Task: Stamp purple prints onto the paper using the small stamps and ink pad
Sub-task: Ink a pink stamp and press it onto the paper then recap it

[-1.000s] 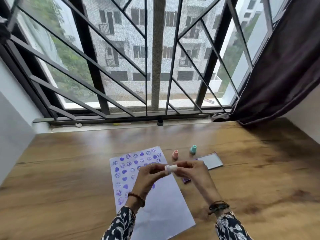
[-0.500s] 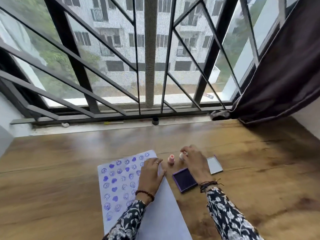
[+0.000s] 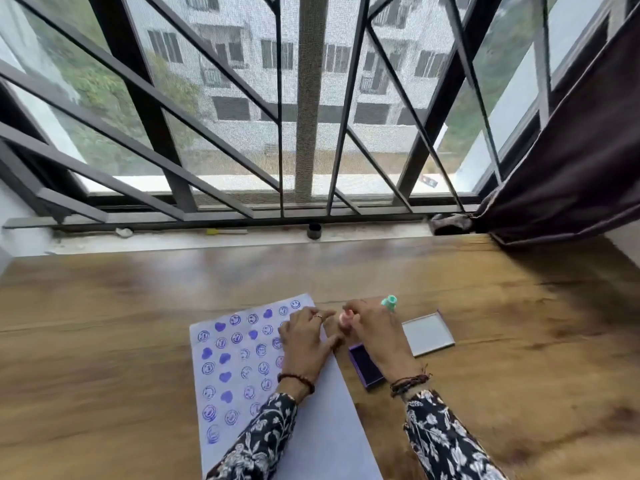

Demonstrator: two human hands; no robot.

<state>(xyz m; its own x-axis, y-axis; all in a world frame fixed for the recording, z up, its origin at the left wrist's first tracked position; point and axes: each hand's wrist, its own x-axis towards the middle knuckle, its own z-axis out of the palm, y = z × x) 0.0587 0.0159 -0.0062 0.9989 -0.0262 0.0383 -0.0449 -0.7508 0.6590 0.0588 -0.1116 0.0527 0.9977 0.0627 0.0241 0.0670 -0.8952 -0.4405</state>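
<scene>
The small pink cylindrical stamp (image 3: 345, 318) is being closed on by the right hand (image 3: 375, 332), though a firm pinch cannot be confirmed. The left hand (image 3: 304, 341) is laid flat, grasping nothing, on the white paper sheet (image 3: 242, 368). The stamp should be lifted upright and pressed squarely into the purple rectangular ink pad (image 3: 365, 367) just beside the paper, then set down on unprinted paper.

Your sleeves (image 3: 263, 441) are black with white flowers — the paper (image 3: 325, 427) is white under purple hearts and smileys, the ink pad (image 3: 365, 368) purple, the stamps pink (image 3: 345, 318) and teal (image 3: 389, 302), the table (image 3: 104, 341) brown wood-grain.
</scene>
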